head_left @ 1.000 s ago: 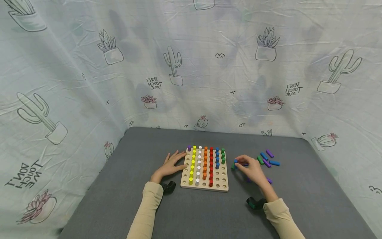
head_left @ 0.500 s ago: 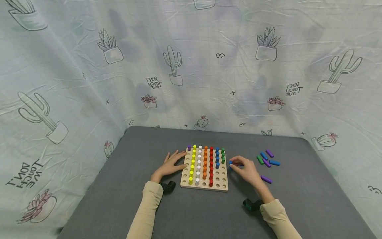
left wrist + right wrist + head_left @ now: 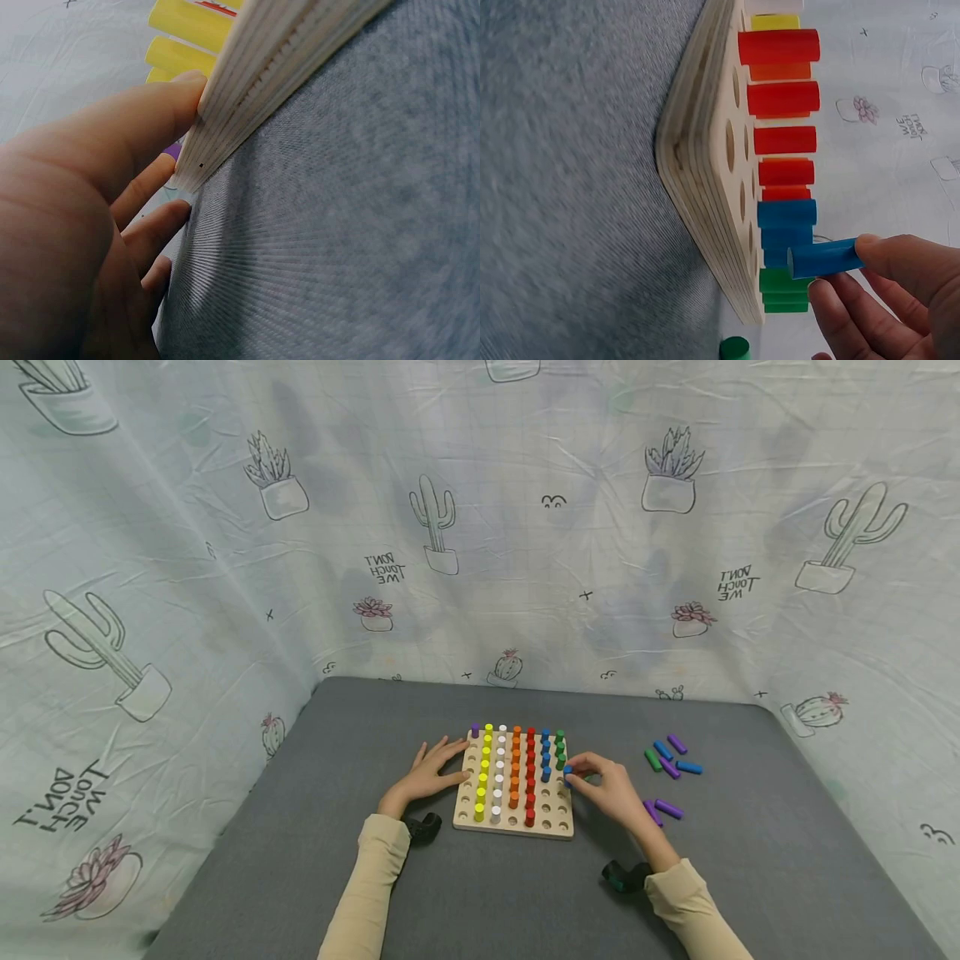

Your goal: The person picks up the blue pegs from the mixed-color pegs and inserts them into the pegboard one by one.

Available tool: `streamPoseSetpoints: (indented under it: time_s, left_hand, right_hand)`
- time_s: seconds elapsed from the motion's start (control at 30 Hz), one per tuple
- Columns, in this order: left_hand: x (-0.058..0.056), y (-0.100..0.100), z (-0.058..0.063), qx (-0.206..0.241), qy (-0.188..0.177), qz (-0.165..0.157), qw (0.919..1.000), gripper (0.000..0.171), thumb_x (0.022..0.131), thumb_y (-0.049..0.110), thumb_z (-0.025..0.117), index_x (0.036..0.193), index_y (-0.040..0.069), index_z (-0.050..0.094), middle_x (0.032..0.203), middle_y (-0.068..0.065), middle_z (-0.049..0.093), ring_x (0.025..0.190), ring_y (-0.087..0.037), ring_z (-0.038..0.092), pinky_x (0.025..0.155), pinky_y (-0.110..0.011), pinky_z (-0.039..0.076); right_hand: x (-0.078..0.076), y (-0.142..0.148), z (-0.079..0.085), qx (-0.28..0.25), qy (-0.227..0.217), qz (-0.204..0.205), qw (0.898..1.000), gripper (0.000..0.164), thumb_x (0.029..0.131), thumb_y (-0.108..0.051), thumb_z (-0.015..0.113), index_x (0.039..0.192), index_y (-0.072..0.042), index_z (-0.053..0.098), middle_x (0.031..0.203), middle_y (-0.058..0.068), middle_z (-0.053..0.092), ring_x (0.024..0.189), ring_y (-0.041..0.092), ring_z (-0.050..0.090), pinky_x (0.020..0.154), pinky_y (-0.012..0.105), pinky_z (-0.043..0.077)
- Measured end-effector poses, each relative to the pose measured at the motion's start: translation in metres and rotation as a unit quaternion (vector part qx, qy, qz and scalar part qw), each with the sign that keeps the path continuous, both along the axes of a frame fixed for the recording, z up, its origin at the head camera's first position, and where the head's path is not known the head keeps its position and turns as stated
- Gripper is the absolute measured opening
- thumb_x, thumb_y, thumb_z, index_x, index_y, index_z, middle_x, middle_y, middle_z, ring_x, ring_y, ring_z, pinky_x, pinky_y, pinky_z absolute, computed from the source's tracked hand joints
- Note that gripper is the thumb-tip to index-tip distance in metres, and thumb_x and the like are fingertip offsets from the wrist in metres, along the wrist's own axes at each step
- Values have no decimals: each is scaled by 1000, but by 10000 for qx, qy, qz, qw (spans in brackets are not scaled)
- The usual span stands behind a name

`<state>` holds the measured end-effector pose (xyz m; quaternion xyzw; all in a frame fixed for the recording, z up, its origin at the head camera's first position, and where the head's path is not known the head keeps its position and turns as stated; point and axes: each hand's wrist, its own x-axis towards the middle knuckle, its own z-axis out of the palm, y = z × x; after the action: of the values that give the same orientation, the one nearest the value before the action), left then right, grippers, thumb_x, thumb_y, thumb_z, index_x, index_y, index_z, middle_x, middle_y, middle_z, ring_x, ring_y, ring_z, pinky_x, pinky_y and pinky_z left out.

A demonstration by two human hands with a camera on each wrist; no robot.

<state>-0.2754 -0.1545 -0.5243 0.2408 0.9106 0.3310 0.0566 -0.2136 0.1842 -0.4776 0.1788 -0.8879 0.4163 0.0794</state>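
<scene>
A wooden pegboard (image 3: pixel 553 834) lies on the table, with columns of coloured pegs standing in its holes. My right hand (image 3: pixel 613 790) pinches a blue peg (image 3: pixel 825 259) between thumb and fingers, just above the board's right edge. In the right wrist view this peg is tilted and clear of the holes, close to the standing green pegs (image 3: pixel 784 280). My left hand (image 3: pixel 429 774) rests along the board's left side, fingers spread and fairly straight. Its thumb (image 3: pixel 169 105) touches the board's edge near the yellow pegs (image 3: pixel 187 26). A single purple peg (image 3: pixel 475 731) stands in the far left corner.
Right of the board lie loose pegs: several purple ones (image 3: pixel 669 809), blue ones (image 3: pixel 689 768) and a green one (image 3: pixel 653 761). Another green peg (image 3: pixel 735 348) lies by the board in the right wrist view. A printed cloth (image 3: pixel 480 527) hangs behind the grey table (image 3: pixel 480 893).
My right hand has moved left with the blue peg, from beside the board to over its right edge. Purple pegs near that wrist have come into sight. The left hand has stayed still.
</scene>
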Motion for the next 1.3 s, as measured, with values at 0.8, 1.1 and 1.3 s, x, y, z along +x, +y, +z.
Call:
streamPoseSetpoints:
  time_s: [0.8, 1.1, 1.3]
  left_hand:
    - [0, 0, -1, -13, -62, 13, 10000, 65, 82, 51, 51, 138, 28, 26, 143, 4, 24, 135, -19, 5, 105, -46, -11]
    - [-1, -1, 0, -22, 5, 40, 10000, 65, 82, 49, 52, 138, 27, 27, 143, 1, 25, 135, -22, 6, 105, -48, -10]
    - [0, 0, 0, 5, -87, 14, 10000, 65, 82, 50, 51, 138, 27, 27, 143, 3, 24, 135, -20, 5, 105, -47, -10]
  right_hand:
    - [4, -20, -12, -324, 116, 196, 9992, 18, 79, -19, 65, 96, -12, 61, 83, -5, 64, 75, 9, 60, 67, 34, 51]
    - [2, -24, -18, -483, 125, 301, 9983, 19, 78, -18, 66, 95, -12, 61, 84, -3, 65, 75, 12, 61, 67, 31, 51]
    - [4, -25, -20, -435, 118, 301, 9985, 18, 77, -13, 67, 95, -12, 61, 82, -5, 65, 72, 9, 61, 65, 29, 51]
